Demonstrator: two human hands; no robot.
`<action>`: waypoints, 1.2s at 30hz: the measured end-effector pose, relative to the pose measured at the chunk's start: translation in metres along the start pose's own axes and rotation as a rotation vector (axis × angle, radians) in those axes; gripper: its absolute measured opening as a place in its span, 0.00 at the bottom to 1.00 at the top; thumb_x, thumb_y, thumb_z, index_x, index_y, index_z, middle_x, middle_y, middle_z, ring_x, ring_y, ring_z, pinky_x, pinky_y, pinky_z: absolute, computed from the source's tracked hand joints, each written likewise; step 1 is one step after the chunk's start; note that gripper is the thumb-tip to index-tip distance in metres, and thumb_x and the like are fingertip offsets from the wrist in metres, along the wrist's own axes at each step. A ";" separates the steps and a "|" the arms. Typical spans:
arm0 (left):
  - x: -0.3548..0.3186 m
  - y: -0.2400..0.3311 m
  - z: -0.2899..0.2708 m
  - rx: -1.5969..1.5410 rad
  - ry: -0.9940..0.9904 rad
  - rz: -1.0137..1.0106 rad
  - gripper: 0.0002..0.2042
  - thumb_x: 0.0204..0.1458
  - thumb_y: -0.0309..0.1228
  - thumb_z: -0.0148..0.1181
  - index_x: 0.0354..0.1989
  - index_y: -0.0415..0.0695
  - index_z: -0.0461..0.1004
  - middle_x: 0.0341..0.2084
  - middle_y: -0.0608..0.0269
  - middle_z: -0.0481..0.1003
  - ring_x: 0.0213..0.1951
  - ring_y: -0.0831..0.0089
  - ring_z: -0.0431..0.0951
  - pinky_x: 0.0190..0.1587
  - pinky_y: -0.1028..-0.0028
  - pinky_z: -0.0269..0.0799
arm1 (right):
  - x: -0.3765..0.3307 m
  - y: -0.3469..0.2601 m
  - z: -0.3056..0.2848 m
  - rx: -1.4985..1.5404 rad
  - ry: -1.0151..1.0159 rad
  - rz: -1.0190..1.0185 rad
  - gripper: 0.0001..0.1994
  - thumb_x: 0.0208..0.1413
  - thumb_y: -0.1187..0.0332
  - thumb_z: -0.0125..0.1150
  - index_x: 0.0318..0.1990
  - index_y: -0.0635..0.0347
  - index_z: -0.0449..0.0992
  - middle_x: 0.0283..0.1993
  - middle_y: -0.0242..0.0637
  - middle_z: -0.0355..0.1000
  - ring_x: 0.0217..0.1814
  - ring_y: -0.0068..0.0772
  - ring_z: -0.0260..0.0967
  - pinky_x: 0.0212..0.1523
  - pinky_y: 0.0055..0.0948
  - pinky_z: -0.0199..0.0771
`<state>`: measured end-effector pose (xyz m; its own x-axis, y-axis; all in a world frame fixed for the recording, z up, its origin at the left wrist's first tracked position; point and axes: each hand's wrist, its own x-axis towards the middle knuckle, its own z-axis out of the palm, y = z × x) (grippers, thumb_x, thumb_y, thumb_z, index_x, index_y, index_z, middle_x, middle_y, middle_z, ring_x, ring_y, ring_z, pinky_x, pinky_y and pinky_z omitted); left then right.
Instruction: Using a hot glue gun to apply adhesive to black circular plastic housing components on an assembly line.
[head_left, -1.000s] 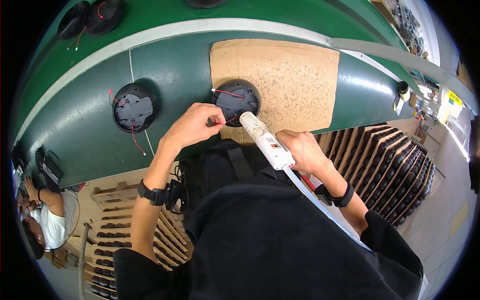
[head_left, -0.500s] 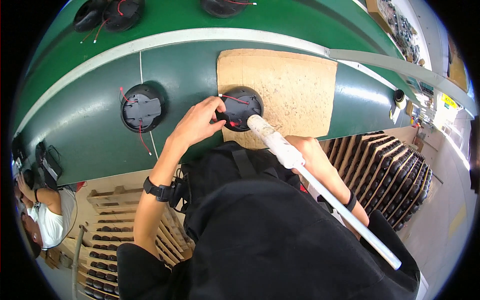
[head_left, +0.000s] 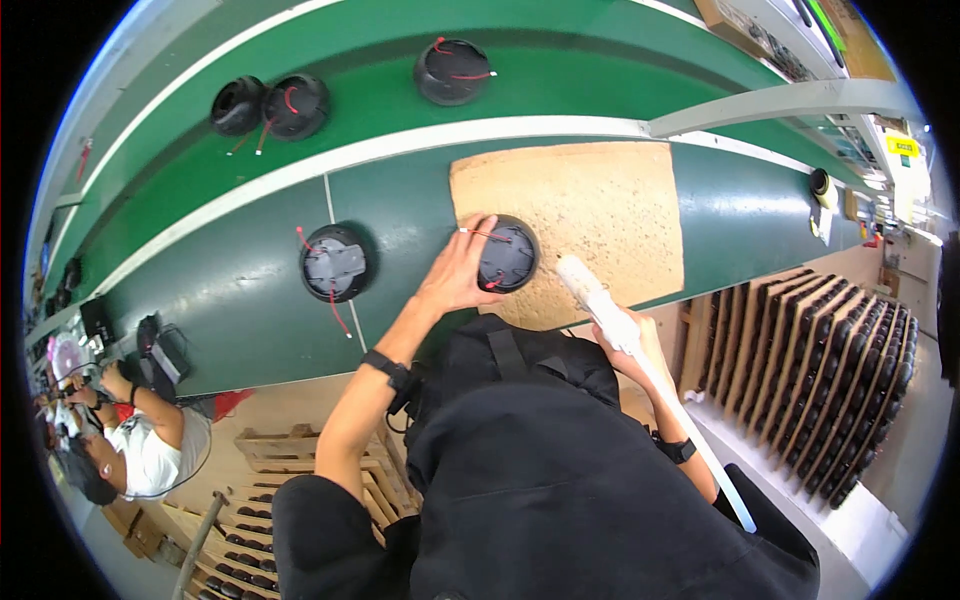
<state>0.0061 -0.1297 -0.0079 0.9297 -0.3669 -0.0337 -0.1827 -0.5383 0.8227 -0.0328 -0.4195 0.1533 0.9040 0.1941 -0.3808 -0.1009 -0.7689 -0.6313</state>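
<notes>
Head view: a black round housing (head_left: 512,262) with red wires is set at the left edge of a cardboard sheet (head_left: 612,215) on the green worktable (head_left: 420,185). Its left rim is held by the left hand (head_left: 458,270), thumb and fingers parted around it. A white heat gun (head_left: 606,312) is gripped in the right hand (head_left: 638,342), its nozzle held above the cardboard, apart from the housing. To the left, a second wired housing (head_left: 337,264) is seen lying on the worktable.
</notes>
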 end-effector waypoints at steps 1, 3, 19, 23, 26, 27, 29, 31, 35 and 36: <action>0.000 -0.001 0.001 0.021 0.029 0.024 0.62 0.26 0.41 0.83 0.73 0.42 0.48 0.67 0.47 0.54 0.65 0.42 0.62 0.66 0.54 0.66 | -0.003 0.006 0.002 0.046 0.026 0.023 0.09 0.53 0.72 0.66 0.41 0.65 0.81 0.36 0.50 0.81 0.39 0.43 0.82 0.39 0.35 0.79; 0.003 0.002 0.004 0.028 0.010 -0.013 0.63 0.26 0.42 0.82 0.73 0.43 0.47 0.67 0.46 0.54 0.63 0.41 0.63 0.65 0.52 0.67 | -0.006 0.027 0.007 0.056 0.075 -0.031 0.11 0.54 0.72 0.66 0.43 0.65 0.82 0.35 0.47 0.82 0.37 0.40 0.83 0.39 0.33 0.79; -0.122 0.001 -0.028 0.157 0.409 -0.467 0.63 0.25 0.39 0.85 0.71 0.37 0.47 0.67 0.41 0.53 0.70 0.46 0.54 0.73 0.56 0.54 | 0.030 0.079 -0.015 0.056 0.026 -0.090 0.12 0.52 0.70 0.67 0.42 0.67 0.80 0.33 0.53 0.78 0.35 0.47 0.80 0.37 0.37 0.76; -0.111 -0.001 -0.010 0.157 0.587 -0.569 0.63 0.26 0.39 0.85 0.72 0.37 0.47 0.68 0.42 0.54 0.70 0.47 0.55 0.72 0.56 0.55 | 0.046 0.085 -0.023 0.086 -0.051 -0.145 0.12 0.53 0.70 0.67 0.42 0.68 0.79 0.31 0.52 0.77 0.34 0.45 0.79 0.36 0.36 0.75; -0.115 -0.014 -0.015 0.153 0.682 -0.612 0.63 0.27 0.40 0.85 0.72 0.37 0.47 0.67 0.41 0.54 0.70 0.48 0.56 0.72 0.57 0.56 | 0.054 0.087 -0.030 0.112 -0.065 -0.135 0.12 0.52 0.70 0.67 0.42 0.67 0.79 0.30 0.51 0.76 0.32 0.43 0.78 0.36 0.35 0.75; -0.116 -0.017 -0.022 0.101 0.690 -0.654 0.63 0.28 0.40 0.85 0.73 0.36 0.47 0.68 0.41 0.54 0.70 0.48 0.56 0.72 0.58 0.55 | 0.056 0.088 -0.030 0.117 -0.054 -0.132 0.12 0.52 0.70 0.67 0.42 0.67 0.79 0.30 0.51 0.76 0.32 0.43 0.78 0.36 0.35 0.75; -0.120 -0.028 -0.039 0.131 0.730 -0.657 0.63 0.29 0.40 0.85 0.73 0.35 0.45 0.68 0.41 0.54 0.70 0.48 0.56 0.72 0.59 0.55 | 0.054 0.090 -0.029 0.144 0.010 -0.174 0.11 0.52 0.71 0.66 0.41 0.67 0.79 0.30 0.50 0.76 0.32 0.42 0.78 0.36 0.35 0.75; -0.128 -0.046 -0.050 0.264 0.814 -0.813 0.63 0.32 0.39 0.83 0.73 0.30 0.43 0.66 0.33 0.57 0.69 0.46 0.60 0.71 0.59 0.58 | 0.054 0.090 -0.032 0.139 0.007 -0.161 0.10 0.52 0.71 0.66 0.40 0.67 0.79 0.30 0.51 0.76 0.33 0.44 0.78 0.36 0.36 0.75; -0.088 -0.016 -0.092 0.277 0.477 -1.218 0.41 0.40 0.43 0.76 0.61 0.34 0.67 0.52 0.37 0.76 0.57 0.46 0.76 0.61 0.56 0.71 | 0.043 0.115 -0.030 0.099 0.058 -0.045 0.09 0.51 0.71 0.66 0.38 0.67 0.78 0.31 0.54 0.76 0.36 0.51 0.80 0.36 0.37 0.76; -0.061 0.011 -0.107 0.383 0.261 -1.364 0.33 0.43 0.45 0.73 0.55 0.36 0.76 0.47 0.40 0.80 0.53 0.46 0.79 0.57 0.55 0.74 | 0.041 0.120 -0.028 0.106 0.065 -0.011 0.10 0.50 0.70 0.67 0.39 0.67 0.78 0.32 0.57 0.76 0.38 0.57 0.79 0.36 0.39 0.76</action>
<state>-0.0188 -0.0323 0.0640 0.4691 0.7155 -0.5177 0.8463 -0.5317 0.0321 0.0040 -0.5206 0.0807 0.9300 0.1601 -0.3309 -0.1306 -0.6976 -0.7045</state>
